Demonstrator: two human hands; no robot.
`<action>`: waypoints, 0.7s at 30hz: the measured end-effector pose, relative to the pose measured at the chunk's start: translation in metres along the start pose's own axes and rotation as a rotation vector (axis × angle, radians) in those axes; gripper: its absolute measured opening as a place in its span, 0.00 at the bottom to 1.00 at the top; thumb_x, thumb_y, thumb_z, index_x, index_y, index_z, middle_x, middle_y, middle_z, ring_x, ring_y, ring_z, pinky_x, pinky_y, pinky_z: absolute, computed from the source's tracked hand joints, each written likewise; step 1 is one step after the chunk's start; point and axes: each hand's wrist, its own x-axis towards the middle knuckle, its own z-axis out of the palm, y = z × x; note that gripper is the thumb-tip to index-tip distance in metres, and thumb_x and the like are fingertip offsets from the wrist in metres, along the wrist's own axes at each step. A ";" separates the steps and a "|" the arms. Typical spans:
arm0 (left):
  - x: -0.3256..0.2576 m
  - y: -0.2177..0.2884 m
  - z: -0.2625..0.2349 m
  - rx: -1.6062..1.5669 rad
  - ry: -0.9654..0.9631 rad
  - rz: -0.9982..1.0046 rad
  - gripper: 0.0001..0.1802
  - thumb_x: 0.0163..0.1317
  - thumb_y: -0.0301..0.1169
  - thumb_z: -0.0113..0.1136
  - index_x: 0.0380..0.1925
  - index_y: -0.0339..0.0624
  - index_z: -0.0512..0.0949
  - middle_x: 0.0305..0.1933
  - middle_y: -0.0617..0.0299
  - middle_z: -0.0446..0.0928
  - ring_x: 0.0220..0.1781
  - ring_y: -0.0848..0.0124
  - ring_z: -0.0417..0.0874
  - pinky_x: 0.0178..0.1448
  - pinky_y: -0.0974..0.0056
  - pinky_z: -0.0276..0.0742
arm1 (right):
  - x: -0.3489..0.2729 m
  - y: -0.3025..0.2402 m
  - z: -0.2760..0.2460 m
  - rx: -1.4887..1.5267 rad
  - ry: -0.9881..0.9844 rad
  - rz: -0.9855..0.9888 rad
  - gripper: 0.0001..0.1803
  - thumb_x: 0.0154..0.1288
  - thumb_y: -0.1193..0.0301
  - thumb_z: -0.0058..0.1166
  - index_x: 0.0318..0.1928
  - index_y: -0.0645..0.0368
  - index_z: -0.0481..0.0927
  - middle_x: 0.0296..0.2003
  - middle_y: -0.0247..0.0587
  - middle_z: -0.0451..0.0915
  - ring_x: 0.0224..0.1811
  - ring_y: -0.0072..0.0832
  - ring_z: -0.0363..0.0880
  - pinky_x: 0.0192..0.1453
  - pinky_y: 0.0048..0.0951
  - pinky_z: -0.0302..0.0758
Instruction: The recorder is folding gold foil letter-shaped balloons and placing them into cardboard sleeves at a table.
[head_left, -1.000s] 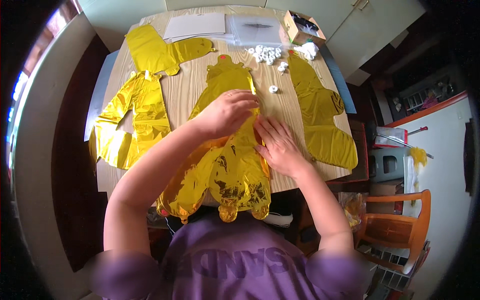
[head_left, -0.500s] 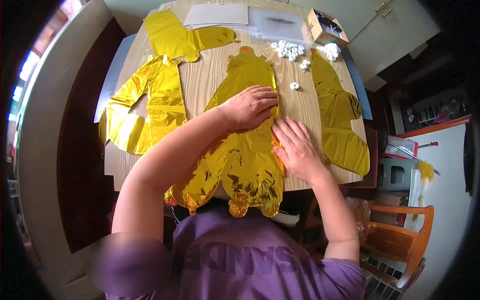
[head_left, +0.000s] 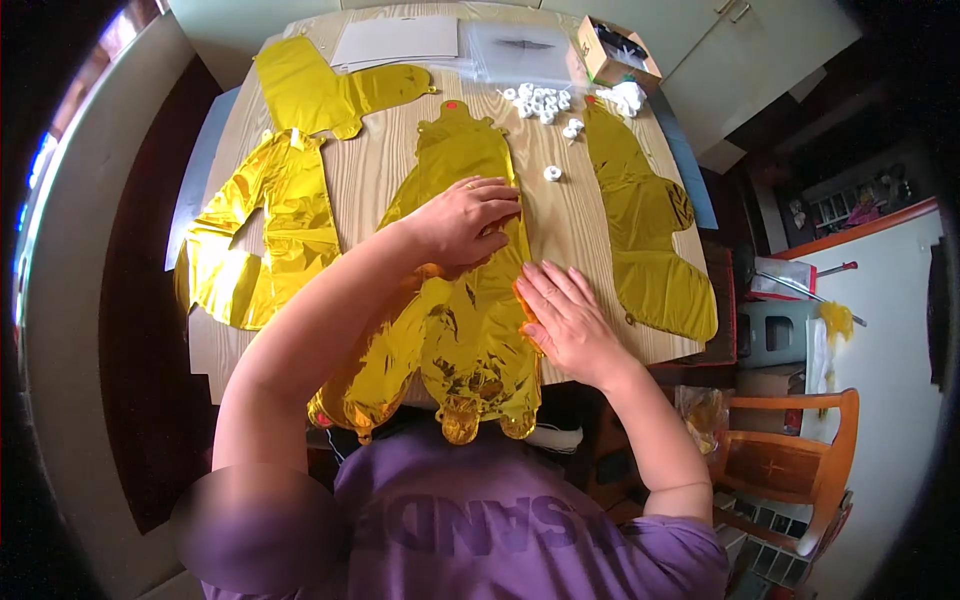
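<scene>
At frame centre, left hand (head_left: 465, 220) and right hand (head_left: 565, 320) are still pressing flat, fingers open, gripping nothing, on the gold balloon (head_left: 460, 330), unchanged.

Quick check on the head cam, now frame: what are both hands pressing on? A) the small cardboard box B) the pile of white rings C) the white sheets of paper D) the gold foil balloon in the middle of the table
D: the left hand and the right hand both lie flat on the middle gold foil balloon; the cardboard box, the paper and the white rings sit untouched at the table's far end.
</scene>
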 end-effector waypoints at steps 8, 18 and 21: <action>0.020 0.030 0.015 0.312 -0.098 -0.274 0.45 0.63 0.59 0.59 0.71 0.41 0.65 0.75 0.50 0.66 0.79 0.52 0.61 0.83 0.45 0.48 | 0.000 -0.002 0.000 0.005 -0.009 0.009 0.31 0.73 0.62 0.52 0.71 0.62 0.67 0.74 0.49 0.62 0.78 0.47 0.56 0.81 0.53 0.49; 0.060 -0.048 0.011 0.332 0.057 -0.567 0.58 0.58 0.66 0.60 0.78 0.43 0.50 0.80 0.52 0.57 0.82 0.54 0.53 0.84 0.47 0.43 | -0.001 -0.001 -0.005 0.042 -0.014 0.014 0.31 0.72 0.63 0.54 0.71 0.62 0.67 0.75 0.48 0.61 0.79 0.47 0.54 0.81 0.52 0.49; 0.057 -0.055 0.005 0.395 0.199 -0.592 0.56 0.59 0.63 0.62 0.77 0.43 0.53 0.78 0.52 0.61 0.80 0.54 0.57 0.83 0.47 0.44 | 0.004 -0.004 -0.006 0.049 -0.010 -0.004 0.31 0.71 0.62 0.56 0.70 0.62 0.69 0.74 0.48 0.63 0.77 0.46 0.57 0.81 0.52 0.49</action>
